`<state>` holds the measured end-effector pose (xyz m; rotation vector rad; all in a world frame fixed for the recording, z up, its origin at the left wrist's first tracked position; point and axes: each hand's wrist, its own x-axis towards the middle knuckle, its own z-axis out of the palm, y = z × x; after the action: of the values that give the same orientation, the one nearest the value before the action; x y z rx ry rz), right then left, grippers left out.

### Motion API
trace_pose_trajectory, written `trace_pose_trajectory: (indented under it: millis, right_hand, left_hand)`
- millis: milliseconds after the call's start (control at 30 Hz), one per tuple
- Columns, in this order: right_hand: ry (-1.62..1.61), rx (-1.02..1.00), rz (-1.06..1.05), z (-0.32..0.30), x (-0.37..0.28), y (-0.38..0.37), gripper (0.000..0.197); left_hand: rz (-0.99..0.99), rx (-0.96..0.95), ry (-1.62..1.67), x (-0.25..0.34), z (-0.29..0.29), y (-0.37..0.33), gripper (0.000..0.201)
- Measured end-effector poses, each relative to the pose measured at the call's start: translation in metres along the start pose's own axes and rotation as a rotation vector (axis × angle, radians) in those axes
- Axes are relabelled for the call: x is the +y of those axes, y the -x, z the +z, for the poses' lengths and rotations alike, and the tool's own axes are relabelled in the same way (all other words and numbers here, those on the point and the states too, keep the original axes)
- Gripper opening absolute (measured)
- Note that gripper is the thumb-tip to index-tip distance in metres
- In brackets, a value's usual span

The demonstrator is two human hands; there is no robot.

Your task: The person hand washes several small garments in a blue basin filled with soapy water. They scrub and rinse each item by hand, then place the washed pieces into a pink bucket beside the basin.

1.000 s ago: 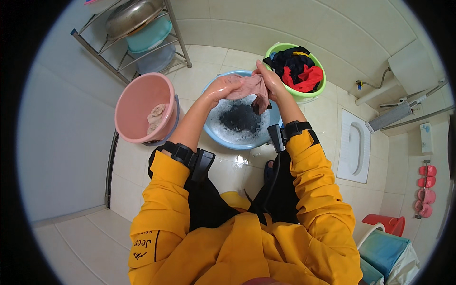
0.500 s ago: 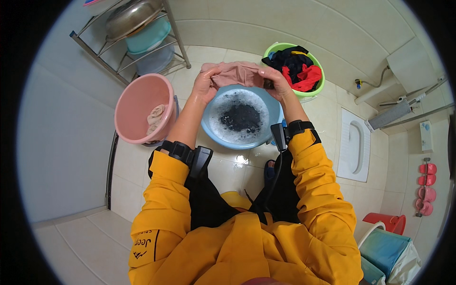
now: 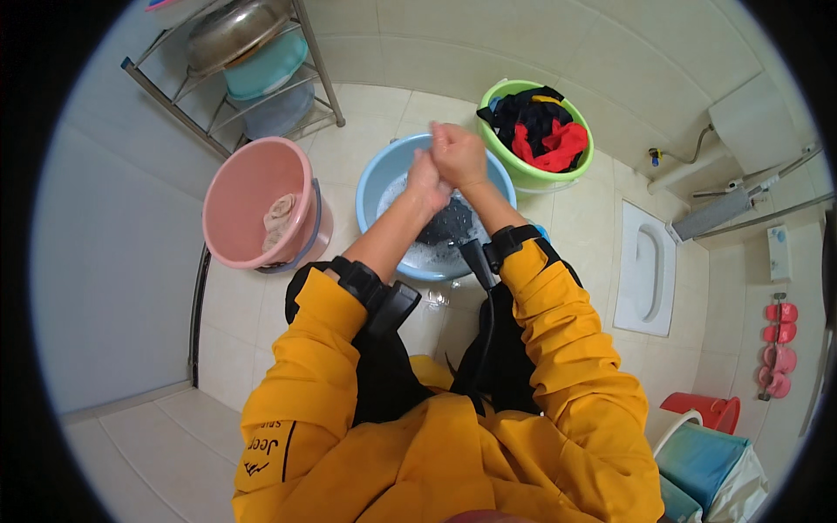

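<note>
Both hands are close together over the light blue basin (image 3: 397, 162), fingers closed and blurred by motion. My left hand (image 3: 427, 180) is lower and presses against my right hand (image 3: 459, 157), which is slightly higher and farther away. The pink cloth they held a moment ago shows nowhere else; it seems bunched inside the hands, nearly all hidden and hard to tell from skin. Below, dark cloth (image 3: 450, 223) lies in foamy water inside the basin. Black straps with small devices sit around both wrists.
At left stands a pink bucket (image 3: 218, 205) with a pale cloth (image 3: 279, 213) inside. A green bucket (image 3: 578, 166) of dark and red clothes is behind on the right. A metal rack (image 3: 324, 65) holds basins at far left. A squat toilet (image 3: 647, 266) is set in the floor at right.
My hands have come together from either side of the stretched pink cloth, over the basin. The cloth is no longer spread out. The view has shifted slightly.
</note>
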<state>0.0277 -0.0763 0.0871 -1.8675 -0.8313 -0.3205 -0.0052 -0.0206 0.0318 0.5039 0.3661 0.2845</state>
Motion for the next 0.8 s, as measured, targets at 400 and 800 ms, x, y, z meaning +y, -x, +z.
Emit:
trace_pose_trajectory:
  millis: [400,800]
  right_hand:
    - [0.050,0.045,0.078,0.017,0.032,0.003,0.029]
    - [-0.101,-0.066,-0.027,0.009,0.012,0.006,0.025]
  left_hand:
    - [-0.071,0.115,-0.295,0.005,-0.011,-0.006,0.018]
    - [-0.058,0.221,-0.126,0.011,-0.004,0.004,0.026]
